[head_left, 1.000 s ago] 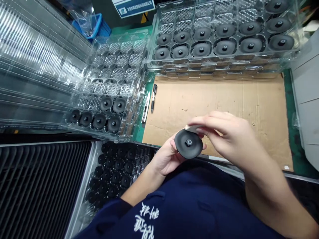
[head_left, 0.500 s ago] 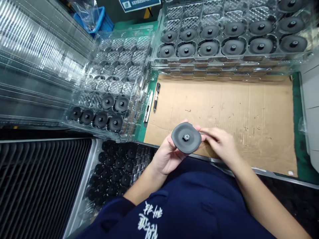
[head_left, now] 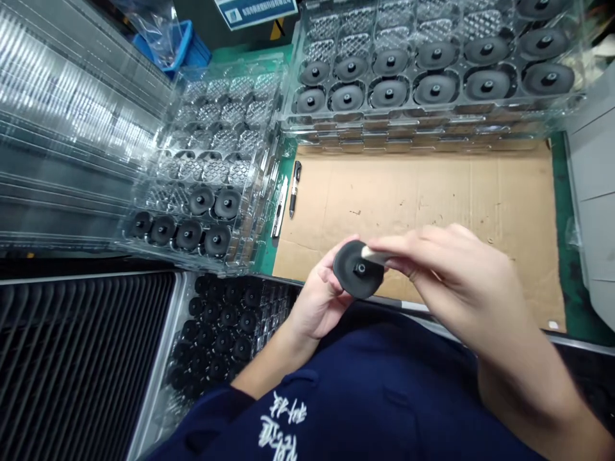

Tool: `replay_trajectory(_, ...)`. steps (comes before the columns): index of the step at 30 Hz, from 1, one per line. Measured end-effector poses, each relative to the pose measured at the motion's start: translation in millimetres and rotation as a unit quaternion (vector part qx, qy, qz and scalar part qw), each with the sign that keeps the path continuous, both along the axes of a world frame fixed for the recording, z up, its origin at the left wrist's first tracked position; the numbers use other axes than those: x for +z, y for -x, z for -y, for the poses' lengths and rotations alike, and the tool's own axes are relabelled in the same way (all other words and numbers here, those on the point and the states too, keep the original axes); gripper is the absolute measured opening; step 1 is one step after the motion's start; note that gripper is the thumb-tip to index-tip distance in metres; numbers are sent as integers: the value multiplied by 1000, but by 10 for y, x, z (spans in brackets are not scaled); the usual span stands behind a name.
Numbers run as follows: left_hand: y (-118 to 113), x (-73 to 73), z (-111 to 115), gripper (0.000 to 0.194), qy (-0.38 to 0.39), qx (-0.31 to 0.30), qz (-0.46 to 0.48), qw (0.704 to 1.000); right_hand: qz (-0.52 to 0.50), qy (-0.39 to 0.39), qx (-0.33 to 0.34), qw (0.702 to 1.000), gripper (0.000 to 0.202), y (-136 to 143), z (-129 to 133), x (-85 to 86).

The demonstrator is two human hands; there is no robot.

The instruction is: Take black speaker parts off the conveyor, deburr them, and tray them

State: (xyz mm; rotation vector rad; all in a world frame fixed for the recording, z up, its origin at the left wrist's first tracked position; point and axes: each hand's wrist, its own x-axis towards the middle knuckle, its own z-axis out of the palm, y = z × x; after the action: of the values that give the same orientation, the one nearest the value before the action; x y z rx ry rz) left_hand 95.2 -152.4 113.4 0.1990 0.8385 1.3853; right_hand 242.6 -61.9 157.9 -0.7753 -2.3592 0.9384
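A round, black, dish-shaped part (head_left: 353, 280) with a small hexagonal stud at its centre lies in my left hand (head_left: 314, 301), fingers closed around its rim. Over the part's upper right side comes my right hand (head_left: 451, 275), its fingers bent and pressed together. Something pale (head_left: 376, 255) shows at those fingertips, against the part's face near the stud; whether it is a held piece or a covered fingertip I cannot make out. Both hands are above the front edge of the cardboard sheet (head_left: 432, 192).
At the back stands a stack of clear plastic trays (head_left: 336, 115) with similar black parts. Another clear tray (head_left: 225, 147) on the left is partly filled. A pen (head_left: 295, 189) and a utility knife (head_left: 279, 208) lie beside it. Below left is a tray of black parts (head_left: 223, 326).
My right hand has risen from beside the part's rim and come over its face, with the pale thing now showing. The part has tilted in my left hand.
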Motion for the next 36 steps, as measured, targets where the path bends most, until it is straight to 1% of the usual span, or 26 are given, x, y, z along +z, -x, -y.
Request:
replay_trajectory(2,-7,20,-18,53,-11,2,-7,1000,-77,17,-23,997,36,-17,31,4)
replay_trajectory(3,-6,30,-25,53,-15,1,-12,1000,-91,33,-22,995,36,-25,45,17)
replay_trajectory(5,3,43,-32,49,-8,-3,-24,1000,-49,42,-14,998,35,-45,60,56)
replay_trajectory(7,17,51,-31,47,4,4,-45,999,2,27,-19,999,35,-61,65,92)
replay_trajectory(8,23,54,-31,48,8,6,-50,999,-5,12,-21,1000,36,-62,66,102)
replay_trajectory(9,29,57,-32,49,8,4,-52,999,-32,-1,-23,999,36,-59,66,102)
replay_trajectory(11,40,59,-38,52,2,-1,-52,999,-86,5,-20,996,35,-48,56,81)
replay_trajectory(12,45,58,-42,54,-2,-1,-53,999,-85,20,-15,996,33,-46,46,64)
replay_trajectory(14,52,50,-45,57,-3,6,-60,998,-32,41,-19,998,29,-52,20,43)
replay_trajectory(16,50,33,-46,58,4,13,-65,998,-6,32,-31,999,30,-55,3,51)
replay_trajectory(18,39,9,-46,56,15,8,-58,998,-48,11,-30,998,31,-36,-9,71)
replay_trajectory(19,34,-2,-47,55,18,8,-54,998,-72,15,-26,997,30,-22,-21,70)
replay_trajectory(20,32,-10,-47,53,18,11,-49,999,-82,35,-21,996,28,-10,-41,51)
replay_trajectory(22,44,-10,-44,53,17,19,-38,999,-79,111,-22,990,21,-17,-101,-64)
replay_trajectory(24,73,11,-38,55,12,19,-19,1000,-81,204,-54,974,19,-76,-160,-292)
replay_trajectory(25,90,27,-37,56,6,13,-6,1000,-77,234,-74,966,20,-117,-175,-437)
replay_trajectory(26,105,44,-37,56,-1,6,7,1000,-65,248,-92,962,22,-160,-177,-589)
replay_trajectory(28,125,73,-45,55,-12,-1,27,1000,-13,244,-111,963,24,-223,-148,-853)
replay_trajectory(29,126,83,-54,54,-13,-2,32,999,14,238,-110,965,25,-236,-123,-935)
replay_trajectory(30,121,89,-64,55,-10,-3,35,999,31,236,-106,966,25,-233,-96,-965)
replay_trajectory(31,110,93,-75,55,-5,-5,36,999,33,232,-110,966,25,-215,-70,-940)
replay_trajectory(32,92,94,-86,57,0,-7,35,999,20,223,-130,966,26,-183,-47,-860)
replay_trajectory(33,69,94,-96,58,5,-8,33,999,-4,199,-161,967,27,-138,-27,-735)
replay_trajectory(35,17,92,-110,62,10,-6,22,1000,-70,109,-226,965,32,-27,14,-414)
replay_trajectory(36,-5,90,-113,63,13,-3,14,1000,-93,50,-228,968,34,28,37,-253)
